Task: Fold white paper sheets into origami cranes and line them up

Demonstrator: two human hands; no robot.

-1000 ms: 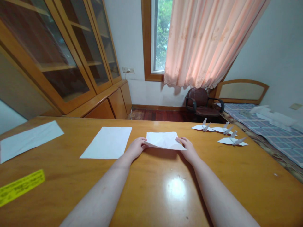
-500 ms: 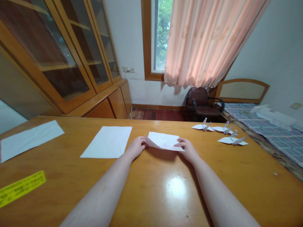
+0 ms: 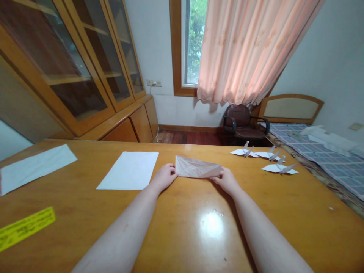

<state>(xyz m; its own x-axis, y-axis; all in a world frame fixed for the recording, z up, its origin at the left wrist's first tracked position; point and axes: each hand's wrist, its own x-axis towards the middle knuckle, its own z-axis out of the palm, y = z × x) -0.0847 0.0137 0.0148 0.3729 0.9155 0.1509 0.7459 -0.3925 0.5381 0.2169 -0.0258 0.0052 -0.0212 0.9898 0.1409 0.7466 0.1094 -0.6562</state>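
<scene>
1. Grip: left hand (image 3: pixel 164 177) and right hand (image 3: pixel 226 181) curled in on opposite ends of the folded paper (image 3: pixel 196 167), both touching it, hands apart with paper between. Pressure not readable from this view.
2. Hidden: both paper ends partly covered by the hands. Underside not visible. Fold layers hard to make out, top face shaded and creased. Whether paper lifted off the table or lying flat: cannot tell.
3. Folded paper: long, narrow shape, spanning the gap between the hands, far edge toward the window.
4. Under the grip: wooden table (image 3: pixel 196 231), glare patch nearer than the paper.
5. Left of left hand: plain white sheet (image 3: pixel 127 170), just beside it, flat on the table. Farther left, wider white sheet (image 3: pixel 36 169), cut off by the frame edge. Nearer, yellow printed strip (image 3: pixel 25 229), text too small to read, end cut off.
6. Right of right hand: three origami cranes (image 3: pixel 264 159), well apart from the hand, in a loose group near the far table edge.
7. Beyond the grip: glass-front wooden cabinet (image 3: pixel 85 68), leather office chair (image 3: pixel 239 121), bed (image 3: pixel 321 159), partly out of frame.
</scene>
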